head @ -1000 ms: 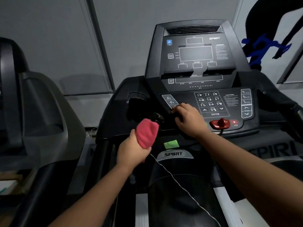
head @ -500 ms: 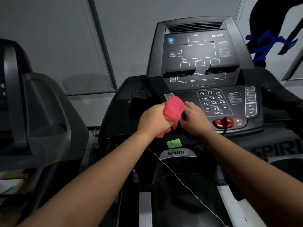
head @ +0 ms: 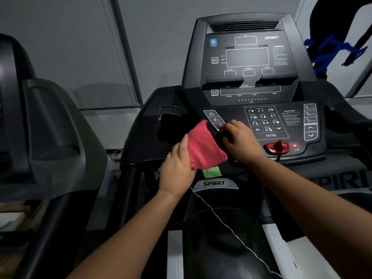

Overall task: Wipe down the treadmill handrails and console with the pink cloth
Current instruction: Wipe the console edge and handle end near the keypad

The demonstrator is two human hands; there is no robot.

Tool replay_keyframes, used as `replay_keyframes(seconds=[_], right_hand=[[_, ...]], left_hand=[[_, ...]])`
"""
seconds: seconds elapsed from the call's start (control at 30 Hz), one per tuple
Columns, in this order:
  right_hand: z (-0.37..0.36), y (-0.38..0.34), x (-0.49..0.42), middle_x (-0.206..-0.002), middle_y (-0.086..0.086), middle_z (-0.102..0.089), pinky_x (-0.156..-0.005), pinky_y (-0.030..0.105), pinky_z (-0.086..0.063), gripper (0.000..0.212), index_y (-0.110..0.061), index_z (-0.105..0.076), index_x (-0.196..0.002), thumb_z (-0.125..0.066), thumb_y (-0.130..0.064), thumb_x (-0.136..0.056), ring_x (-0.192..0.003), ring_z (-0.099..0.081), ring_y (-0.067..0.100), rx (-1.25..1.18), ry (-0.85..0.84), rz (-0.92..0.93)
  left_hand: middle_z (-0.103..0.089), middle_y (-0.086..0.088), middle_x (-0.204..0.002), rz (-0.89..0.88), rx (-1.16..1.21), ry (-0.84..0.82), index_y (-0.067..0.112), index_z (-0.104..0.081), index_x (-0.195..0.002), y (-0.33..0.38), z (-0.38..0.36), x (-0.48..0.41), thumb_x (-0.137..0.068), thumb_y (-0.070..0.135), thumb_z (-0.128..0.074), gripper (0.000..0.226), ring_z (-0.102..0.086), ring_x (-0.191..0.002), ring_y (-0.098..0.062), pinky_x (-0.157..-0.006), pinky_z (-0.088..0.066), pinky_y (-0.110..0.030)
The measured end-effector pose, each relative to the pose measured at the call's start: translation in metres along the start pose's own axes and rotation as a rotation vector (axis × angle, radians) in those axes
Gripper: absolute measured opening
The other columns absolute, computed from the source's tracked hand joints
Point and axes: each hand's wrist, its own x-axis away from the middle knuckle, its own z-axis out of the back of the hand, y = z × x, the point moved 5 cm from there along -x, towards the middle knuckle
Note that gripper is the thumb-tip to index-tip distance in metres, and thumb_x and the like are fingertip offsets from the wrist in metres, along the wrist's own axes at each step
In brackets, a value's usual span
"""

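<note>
The pink cloth (head: 203,147) hangs spread over the short black grip at the front left of the treadmill console (head: 249,81). My left hand (head: 177,168) holds the cloth's lower left side, thumb against the fabric. Just right of the cloth, my right hand (head: 239,140) is curled round the black grip, in front of the keypad (head: 263,121). The cloth hides most of that grip. The right handrail (head: 358,125) runs off at the frame's right edge.
A red safety key (head: 276,148) and stop button sit right of my right hand. A thin white cord (head: 221,218) trails down over the motor cover. A cup holder recess (head: 171,125) lies left of the cloth. A second machine (head: 40,137) stands at the left.
The left hand carried the cloth up from below the console to the grip. Now the hand has slid lower left and the cloth is spread wider. The right hand stayed on the grip.
</note>
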Motion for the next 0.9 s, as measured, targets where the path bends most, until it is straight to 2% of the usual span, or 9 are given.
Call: replay_keyframes(seconds=[0.1,0.23,0.3,0.43,0.53,0.63,0.73,0.8,0.9], right_hand=[[0.000,0.002,0.000,-0.095,0.011,-0.061,-0.078,0.042,-0.047,0.024,-0.005,-0.065,-0.099,-0.054,-0.011,-0.078,-0.093,-0.055,0.033,0.013,-0.001,-0.006],[0.001,0.000,0.000,-0.094,0.010,-0.060,-0.077,0.041,-0.047,0.024,-0.005,-0.065,-0.098,-0.053,-0.013,-0.078,-0.091,-0.055,0.033,0.012,0.011,0.000],[0.002,-0.002,0.001,-0.091,0.010,-0.060,-0.074,0.040,-0.048,0.029,-0.005,-0.065,-0.096,-0.048,-0.018,-0.076,-0.088,-0.056,0.033,0.010,0.022,0.003],[0.003,-0.004,-0.002,-0.088,0.011,-0.060,-0.070,0.040,-0.048,0.027,-0.004,-0.065,-0.091,-0.047,-0.019,-0.075,-0.086,-0.056,0.034,0.028,0.042,0.001],[0.002,-0.003,-0.004,-0.085,0.011,-0.058,-0.068,0.040,-0.047,0.023,-0.005,-0.063,-0.086,-0.048,-0.019,-0.075,-0.083,-0.055,0.034,0.044,0.056,0.000],[0.001,-0.002,-0.005,-0.082,0.012,-0.057,-0.066,0.041,-0.047,0.024,-0.006,-0.061,-0.082,-0.045,-0.022,-0.075,-0.080,-0.054,0.035,0.036,0.073,0.007],[0.001,-0.002,-0.006,-0.077,0.013,-0.053,-0.060,0.041,-0.044,0.021,-0.004,-0.055,-0.075,-0.044,-0.023,-0.075,-0.074,-0.052,0.035,0.042,0.091,0.011],[0.001,-0.001,-0.007,-0.077,0.014,-0.052,-0.059,0.040,-0.042,0.015,-0.003,-0.054,-0.074,-0.052,-0.018,-0.075,-0.074,-0.052,0.035,0.058,0.092,-0.006],[-0.001,0.002,-0.007,-0.081,0.014,-0.054,-0.064,0.039,-0.041,0.014,-0.002,-0.058,-0.080,-0.056,-0.015,-0.076,-0.079,-0.052,0.034,0.059,0.077,-0.017]], left_hand=[[-0.066,-0.008,-0.093,0.329,0.153,-0.172,0.014,-0.050,-0.109,-0.016,0.005,0.003,-0.075,0.043,-0.072,0.050,-0.065,-0.087,-0.030,-0.069,-0.047,-0.034],[-0.070,0.006,-0.094,0.412,0.329,-0.360,0.023,-0.063,-0.103,-0.033,0.001,0.001,-0.071,0.052,-0.072,0.043,-0.066,-0.089,-0.015,-0.080,-0.052,-0.032],[-0.072,0.008,-0.092,0.450,0.488,-0.484,0.022,-0.069,-0.101,-0.042,-0.007,0.001,-0.071,0.049,-0.076,0.041,-0.067,-0.087,-0.007,-0.085,-0.052,-0.031],[-0.074,0.008,-0.080,0.458,0.821,-0.740,0.022,-0.071,-0.089,-0.040,-0.013,-0.008,-0.072,0.042,-0.078,0.027,-0.069,-0.082,-0.009,-0.080,-0.050,-0.024],[-0.071,0.007,-0.074,0.501,1.077,-0.825,0.015,-0.064,-0.093,-0.019,-0.012,-0.023,-0.087,0.013,-0.063,0.006,-0.066,-0.071,-0.007,-0.070,-0.053,-0.017],[-0.067,0.006,-0.076,0.424,1.125,-0.855,0.014,-0.060,-0.093,0.007,-0.008,-0.051,-0.080,0.014,-0.069,0.016,-0.063,-0.069,-0.005,-0.070,-0.051,-0.018],[-0.068,0.010,-0.088,0.259,1.055,-0.835,0.014,-0.064,-0.106,0.022,-0.007,-0.073,-0.080,0.006,-0.070,0.028,-0.063,-0.085,-0.002,-0.083,-0.048,-0.018],[-0.068,0.012,-0.081,0.265,0.938,-0.685,0.019,-0.067,-0.094,0.022,-0.005,-0.076,-0.080,0.006,-0.074,0.020,-0.062,-0.075,0.004,-0.077,-0.048,-0.017],[-0.065,0.012,-0.074,0.264,0.571,-0.353,0.025,-0.061,-0.079,0.022,0.006,-0.064,-0.074,0.030,-0.078,0.019,-0.061,-0.069,-0.003,-0.066,-0.048,-0.024]])
